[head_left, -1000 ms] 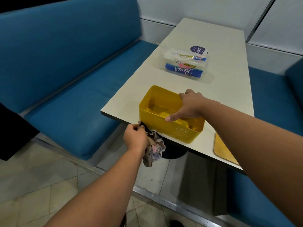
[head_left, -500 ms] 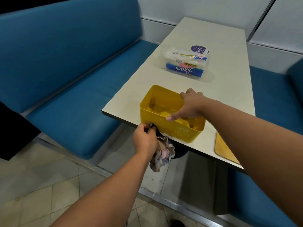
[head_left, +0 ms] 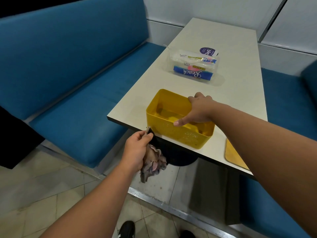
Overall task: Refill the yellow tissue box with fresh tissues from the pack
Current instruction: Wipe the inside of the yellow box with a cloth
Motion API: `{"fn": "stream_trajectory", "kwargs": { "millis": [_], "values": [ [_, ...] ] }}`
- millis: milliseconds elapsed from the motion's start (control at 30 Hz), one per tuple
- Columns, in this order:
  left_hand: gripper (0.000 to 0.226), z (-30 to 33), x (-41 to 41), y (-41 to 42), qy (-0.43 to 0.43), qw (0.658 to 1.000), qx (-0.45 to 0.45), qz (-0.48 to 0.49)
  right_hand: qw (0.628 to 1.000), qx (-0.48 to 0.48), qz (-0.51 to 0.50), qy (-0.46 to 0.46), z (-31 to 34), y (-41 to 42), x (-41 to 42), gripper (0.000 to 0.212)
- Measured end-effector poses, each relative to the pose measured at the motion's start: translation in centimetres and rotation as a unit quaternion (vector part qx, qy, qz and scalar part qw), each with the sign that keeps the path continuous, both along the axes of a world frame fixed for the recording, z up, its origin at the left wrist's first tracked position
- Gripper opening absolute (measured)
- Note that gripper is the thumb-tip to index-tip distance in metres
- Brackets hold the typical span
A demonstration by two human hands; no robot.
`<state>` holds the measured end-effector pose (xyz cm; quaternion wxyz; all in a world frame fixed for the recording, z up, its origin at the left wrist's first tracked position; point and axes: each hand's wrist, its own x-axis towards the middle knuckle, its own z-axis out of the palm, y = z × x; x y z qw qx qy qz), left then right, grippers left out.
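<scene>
The left hand (head_left: 137,148), fingers clamped on a crumpled rag (head_left: 153,162), slides along under the near edge of the surface (head_left: 197,40), further right than a second ago. The right hand (head_left: 197,109) hasn't budged, gripping the far rim of the yellow tissue box (head_left: 178,133). Looks like wiping goes on and refilling hasn't begun. Count: one box, standing empty at the near edge; one tissue pack (head_left: 193,66), untouched, well beyond it; one rag; one yellow lid (head_left: 234,155) at right.
</scene>
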<state>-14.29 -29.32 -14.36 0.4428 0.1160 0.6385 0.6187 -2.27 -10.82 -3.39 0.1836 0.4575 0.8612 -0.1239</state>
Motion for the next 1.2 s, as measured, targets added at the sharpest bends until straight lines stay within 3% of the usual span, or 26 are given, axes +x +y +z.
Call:
{"fn": "stream_trajectory", "kwargs": {
  "millis": [133, 200, 300, 400, 500, 667, 833, 967, 1200],
  "values": [
    [0.014, 0.9, 0.4, 0.3, -0.055, 0.997, 0.049, -0.027, 1.0, 0.01, 0.006, 0.0, -0.1, -0.1, 0.1, 0.123],
    [0.018, 1.1, 0.7, 0.6, 0.067, 0.995, 0.035, -0.07, 1.0, 0.01, 0.006, 0.001, -0.2, -0.1, 0.1, 0.122],
    [0.02, 1.5, 1.6, 0.8, 0.292, 0.95, -0.004, -0.114, 1.0, 0.012, 0.009, 0.002, -0.1, -0.1, 0.2, 0.123],
    [0.021, 1.8, 2.9, 1.3, 0.373, 0.923, 0.037, -0.09, 1.0, 0.018, 0.012, -0.007, -0.2, -0.1, 0.1, 0.124],
    [0.009, 2.1, 3.9, 1.9, 0.379, 0.923, 0.043, -0.057, 1.0, 0.025, 0.012, -0.01, -0.1, -0.1, 0.0, 0.123],
    [0.01, 2.1, 3.1, 2.4, 0.368, 0.929, 0.02, 0.021, 1.0, 0.021, 0.008, -0.008, -0.2, -0.1, 0.0, 0.125],
    [0.011, 2.2, 4.0, 2.4, 0.397, 0.917, 0.016, -0.037, 1.0, 0.023, 0.013, -0.012, -0.1, -0.2, 0.0, 0.123],
    [0.011, 2.1, 2.3, 2.4, 0.365, 0.931, -0.005, 0.017, 1.0, 0.015, 0.01, -0.012, 0.0, -0.3, 0.1, 0.126],
    [0.012, 1.8, 2.2, 2.2, 0.357, 0.934, -0.013, 0.01, 1.0, 0.008, 0.004, -0.024, 0.2, -0.1, -0.2, 0.117]
  ]
}}
